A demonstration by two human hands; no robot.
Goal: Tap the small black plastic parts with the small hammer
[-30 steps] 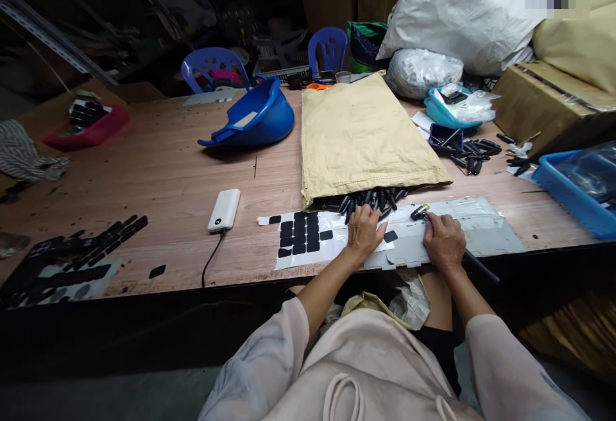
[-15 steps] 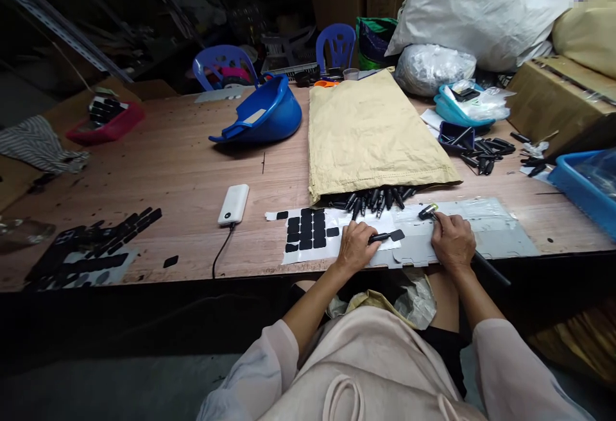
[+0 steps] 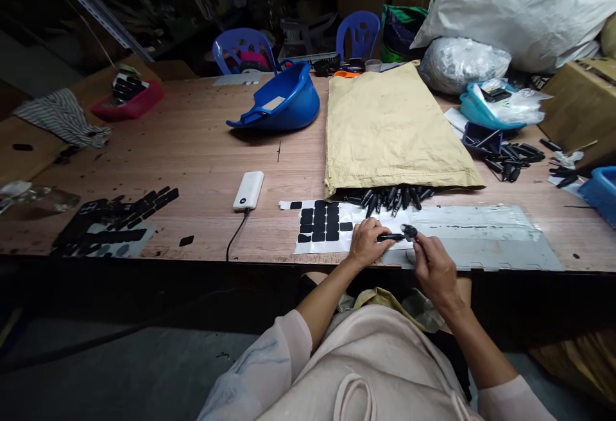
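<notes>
My left hand (image 3: 366,243) is closed on a slim black handle-like piece (image 3: 391,237), holding it low over the board and pointing it right. My right hand (image 3: 436,267) grips what looks like a small hammer; its dark metal head (image 3: 409,232) is just above the tip of that piece. Whether the two touch I cannot tell, and the hammer's shaft is hidden by the hand. Left of my left hand, black rounded pads (image 3: 319,219) lie in rows on a white sheet (image 3: 312,248). Beneath my hands runs a grey, tape-covered board (image 3: 505,248) along the table edge.
Many black pieces (image 3: 395,199) spill from the mouth of a tan sack (image 3: 385,126). A white power bank (image 3: 249,190) with a cable lies leftward. Behind stands a blue basin (image 3: 293,103). At right are a turquoise basket (image 3: 486,113), more black pieces (image 3: 514,159) and a cardboard box (image 3: 577,100).
My right hand has moved left with the hammer, bringing its head to the black piece in my left hand. The flat tab at that piece's end no longer shows clearly. The view has shifted.
</notes>
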